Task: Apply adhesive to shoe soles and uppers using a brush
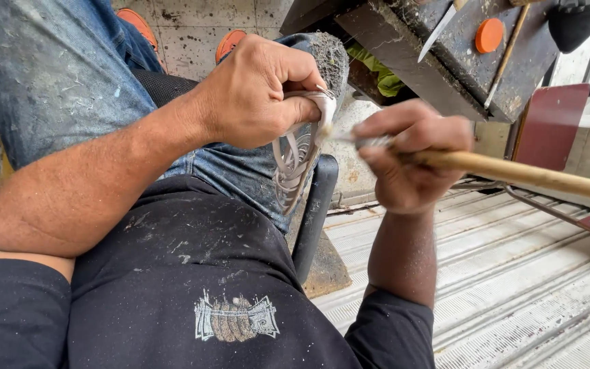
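Note:
My left hand [257,92] is closed on a pale carved strip-like piece [300,154] that hangs down over my jeans-clad knee. My right hand [408,154] grips a long tool with a wooden handle [527,174]; its metal tip [349,139] meets the top of the pale piece, right by my left thumb. The handle runs off to the right edge. Pale shavings cling to my jeans and dark shirt.
A dirty dark workbench [445,55] stands at upper right with a blade [437,31], an orange disc [489,35] and a wooden stick on it. A dark chair arm [315,212] is beneath my hands. A ribbed metal sheet [513,273] lies lower right; a maroon chair [548,126] is beyond.

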